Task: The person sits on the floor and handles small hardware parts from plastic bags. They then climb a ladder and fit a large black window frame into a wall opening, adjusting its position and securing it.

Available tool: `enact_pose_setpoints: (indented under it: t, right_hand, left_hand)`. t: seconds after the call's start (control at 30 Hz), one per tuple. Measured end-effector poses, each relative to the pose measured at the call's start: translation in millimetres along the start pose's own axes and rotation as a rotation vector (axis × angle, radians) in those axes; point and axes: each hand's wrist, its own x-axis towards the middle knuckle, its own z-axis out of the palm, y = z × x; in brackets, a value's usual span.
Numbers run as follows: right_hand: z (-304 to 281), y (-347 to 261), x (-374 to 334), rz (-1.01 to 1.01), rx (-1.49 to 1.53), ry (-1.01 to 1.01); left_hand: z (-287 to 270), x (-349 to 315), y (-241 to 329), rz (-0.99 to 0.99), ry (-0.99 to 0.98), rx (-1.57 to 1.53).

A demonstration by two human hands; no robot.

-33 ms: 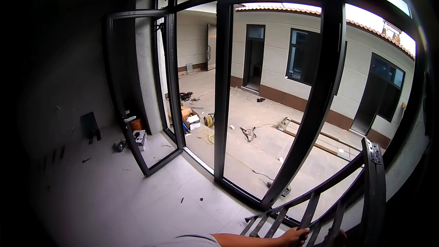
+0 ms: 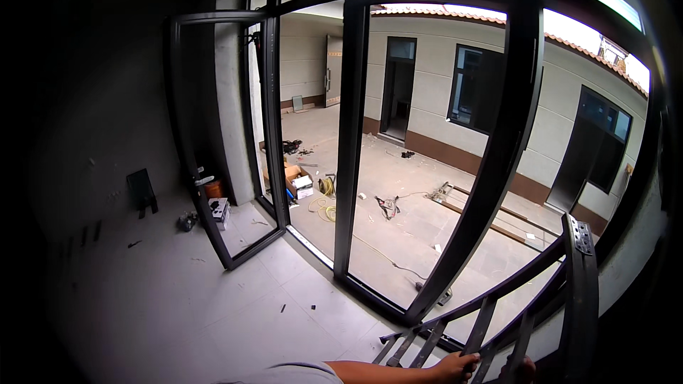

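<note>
A dark metal ladder [image 2: 580, 277] slants through the lower right, with a riveted plate at its top end. My left hand [image 2: 455, 368] reaches in from the lower edge, below a grey sleeve, and its fingers are closed around one of the ladder's rungs. Further right, my right hand [image 2: 526, 368] is in shadow, its fingers curled at the neighbouring rung. Part of that hand is hidden behind the ladder and by the dark lower edge.
A tall black-framed glass wall [image 2: 351, 149] stands ahead, with an open casement [image 2: 173, 107] swung inward at left. Outside are an open cardboard box [image 2: 292, 172], a yellow hose [image 2: 325, 208] and a long metal frame [image 2: 498, 210]. A glass pane [image 2: 141, 188] leans at the left wall.
The view has shifted very slightly. My right hand shows a little more clearly beside the rung; my left hand keeps its hold on the ladder.
</note>
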Motion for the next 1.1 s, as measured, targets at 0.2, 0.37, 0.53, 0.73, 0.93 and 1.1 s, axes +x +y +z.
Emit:
enact_pose_setpoints:
  t: [0.2, 0.37, 0.53, 0.73, 0.93, 1.1]
  right_hand:
    - [88.0, 1.8, 11.0, -0.134, -0.072, -0.302]
    - [243.6, 12.7, 7.4, -0.157, -0.032, -0.629]
    - [381.7, 50.5, 4.5, -0.076, 0.023, -1.023]
    - [557.8, 108.3, -42.9, 0.102, -0.127, -1.336]
    - [681.9, 150.5, -93.9, 0.174, -0.131, -1.546]
    - [773.5, 200.2, -104.7, 0.271, -0.198, -1.674]
  left_hand:
    - [-43.8, -25.3, 43.9, 0.136, -0.103, -0.105]
    - [-102.3, -121.2, 96.8, 0.39, -0.071, -0.175]
    - [-151.6, -273.1, 144.9, 0.522, 0.092, -0.199]
    - [-231.3, -383.9, 162.6, 0.751, 0.297, -0.322]
    - [-278.9, -456.4, 176.7, 0.92, 0.475, -0.335]
    - [-314.5, -501.2, 196.4, 1.025, 0.597, -0.373]
